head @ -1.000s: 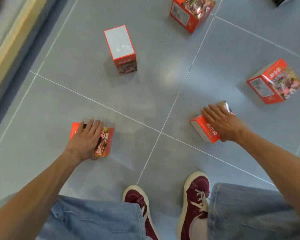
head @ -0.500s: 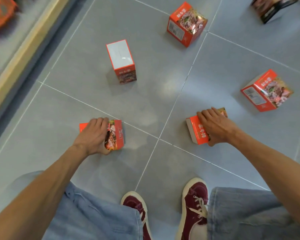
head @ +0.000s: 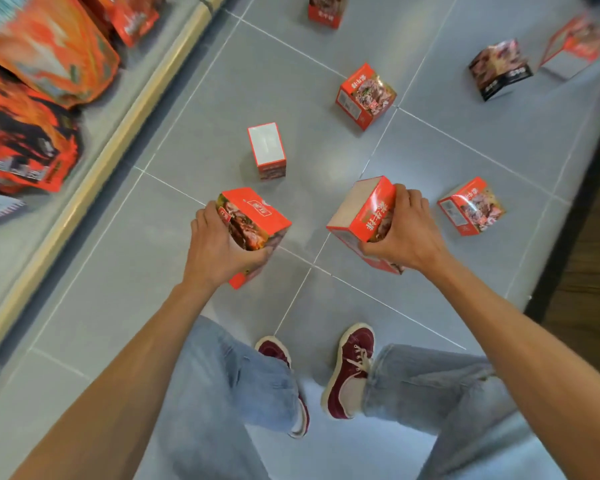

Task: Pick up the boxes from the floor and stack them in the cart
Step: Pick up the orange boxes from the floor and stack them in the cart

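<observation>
Red printed cardboard box (head: 253, 223) clamped in left hand (head: 219, 249); a second red box (head: 364, 216) gripped by right hand (head: 404, 233). Both were clear of the grey tiled floor (head: 187, 133), long axes tilted. Remaining boxes lay ahead. Cart not visible; direction to it unknown.

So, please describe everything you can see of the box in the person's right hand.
The box in the right hand is an orange-red carton, apparently cardboard, with a pale grey-white face, white characters and a partly hidden food photo. It is closed, tilted and lifted off the grey floor. Only the right hand touches it, gripping its right side.
</observation>
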{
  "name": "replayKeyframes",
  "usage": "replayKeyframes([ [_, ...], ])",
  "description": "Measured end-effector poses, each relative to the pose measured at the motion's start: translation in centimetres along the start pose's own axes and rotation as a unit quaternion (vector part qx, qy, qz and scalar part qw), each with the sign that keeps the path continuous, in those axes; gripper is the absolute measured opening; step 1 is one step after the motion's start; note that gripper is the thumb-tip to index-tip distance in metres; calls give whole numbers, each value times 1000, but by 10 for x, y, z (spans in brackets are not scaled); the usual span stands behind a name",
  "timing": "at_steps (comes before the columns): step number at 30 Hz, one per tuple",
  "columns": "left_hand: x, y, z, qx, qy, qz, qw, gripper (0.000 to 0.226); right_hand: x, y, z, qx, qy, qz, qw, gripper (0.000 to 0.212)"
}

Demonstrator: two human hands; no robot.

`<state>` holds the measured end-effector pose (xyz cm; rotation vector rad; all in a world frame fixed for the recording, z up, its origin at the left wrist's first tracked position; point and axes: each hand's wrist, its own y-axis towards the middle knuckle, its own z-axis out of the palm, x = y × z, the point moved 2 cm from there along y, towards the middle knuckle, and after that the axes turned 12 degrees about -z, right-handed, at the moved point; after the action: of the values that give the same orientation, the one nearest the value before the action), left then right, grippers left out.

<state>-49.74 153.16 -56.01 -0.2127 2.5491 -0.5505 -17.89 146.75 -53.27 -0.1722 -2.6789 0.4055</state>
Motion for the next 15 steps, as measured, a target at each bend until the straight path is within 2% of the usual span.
replayKeyframes([
  [7, -56, -93, -150, -64, -175, -108, 976, 116, 111, -43, -127, -34, 127, 48, 990, 114],
  [10, -78, -140, -219, -86, -261, -141, 951, 120, 159, -64, -187, -41, 199, 35, 979, 117],
  [13, -100, -187, -285, -132, -316, -158, 926, 106, 207, -83, -244, -56, 257, 11, 965, 119],
  [15, -115, -220, -323, -165, -341, -171, 910, 98, 237, -95, -281, -76, 291, -18, 954, 109],
])
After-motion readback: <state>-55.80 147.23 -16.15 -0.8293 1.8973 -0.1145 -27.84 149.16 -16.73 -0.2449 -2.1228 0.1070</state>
